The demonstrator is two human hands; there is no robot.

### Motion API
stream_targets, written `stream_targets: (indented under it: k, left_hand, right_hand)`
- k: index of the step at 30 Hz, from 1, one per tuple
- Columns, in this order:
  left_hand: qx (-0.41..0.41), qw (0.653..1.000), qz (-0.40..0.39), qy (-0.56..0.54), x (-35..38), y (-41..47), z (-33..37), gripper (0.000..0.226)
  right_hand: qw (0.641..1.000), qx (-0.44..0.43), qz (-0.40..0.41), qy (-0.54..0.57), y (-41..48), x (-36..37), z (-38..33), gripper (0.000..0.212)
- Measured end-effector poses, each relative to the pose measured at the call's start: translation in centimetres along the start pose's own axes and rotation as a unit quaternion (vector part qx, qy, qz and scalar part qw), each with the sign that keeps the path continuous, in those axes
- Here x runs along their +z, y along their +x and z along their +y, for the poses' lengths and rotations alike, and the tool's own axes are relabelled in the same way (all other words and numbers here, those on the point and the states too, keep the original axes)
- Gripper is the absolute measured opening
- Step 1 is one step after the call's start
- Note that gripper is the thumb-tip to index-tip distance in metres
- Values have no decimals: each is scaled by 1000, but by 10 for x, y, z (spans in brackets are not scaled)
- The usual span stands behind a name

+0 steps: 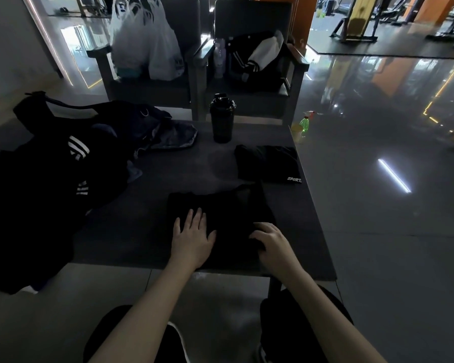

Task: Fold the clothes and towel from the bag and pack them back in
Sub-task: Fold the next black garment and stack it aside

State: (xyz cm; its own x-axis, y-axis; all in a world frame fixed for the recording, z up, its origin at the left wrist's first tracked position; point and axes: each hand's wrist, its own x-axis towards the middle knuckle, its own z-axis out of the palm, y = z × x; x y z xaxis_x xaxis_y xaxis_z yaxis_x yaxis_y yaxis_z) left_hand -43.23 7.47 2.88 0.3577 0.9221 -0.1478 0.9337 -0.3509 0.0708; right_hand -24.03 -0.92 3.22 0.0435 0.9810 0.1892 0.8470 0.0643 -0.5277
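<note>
A black garment (228, 205) lies partly folded on the dark table (152, 184) near its front edge. My left hand (193, 238) rests flat on the garment's left part, fingers spread. My right hand (271, 243) has its fingers curled into the cloth at the garment's front right. A folded black piece with white "SPORT" lettering (269, 163) lies at the table's right edge. At the table's left, a black bag with white stripes (53, 176) sags over the edge. Behind it lies a heap of dark blue clothes (152, 132).
A black shaker bottle (222, 117) stands at the table's far middle. Two dark chairs stand behind, one with white plastic bags (144, 40), one with a black and white jacket (257, 58). A green spray bottle (306, 123) stands on the floor at the right.
</note>
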Motion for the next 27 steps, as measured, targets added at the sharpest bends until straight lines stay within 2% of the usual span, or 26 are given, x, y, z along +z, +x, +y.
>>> stream_targets:
  k: [3, 5, 7, 10, 13, 15, 19, 21, 23, 24, 25, 27]
  left_hand:
    - [1, 1000, 9, -10, 2, 0, -1, 63]
    - [4, 1000, 16, -8, 3, 0, -2, 63]
    - [4, 1000, 17, -10, 5, 0, -3, 65]
    - [3, 1000, 19, -25, 6, 2, -4, 69]
    - [-5, 999, 19, -45, 6, 2, -3, 69]
    - [-18, 998, 19, -57, 5, 1, -2, 63]
    - [-93, 991, 21, -97, 3, -5, 14, 60]
    - [-132, 985, 20, -111, 2, -10, 27, 60]
    - [-150, 982, 12, -111, -2, -15, 36, 61]
    - [-149, 982, 6, -114, -5, -16, 36, 61]
    - [-141, 983, 2, -121, -9, -16, 33, 60]
    - [-109, 985, 2, -134, -16, -16, 19, 58]
  right_hand:
    - [999, 5, -7, 45, 0, -7, 2, 40]
    - [987, 51, 1, 155, 6, -16, -3, 47]
    - [979, 85, 20, 184, 21, -19, -2, 50]
    - [996, 70, -39, 26, 42, -14, -1, 59]
    - [982, 43, -138, -119, 54, 7, -2, 60]
    - [971, 14, -155, -180, 57, 17, -1, 58]
    - [960, -31, -170, -219, 76, 6, 4, 55]
    - [963, -33, -113, -244, 79, 4, -4, 53]
    - [978, 7, -23, -205, 65, 6, -20, 50]
    - [985, 33, -5, -169, 56, 8, -26, 49]
    - [988, 49, -16, -145, 46, 10, -28, 50]
    - [982, 37, -76, -171, 31, 13, -24, 50]
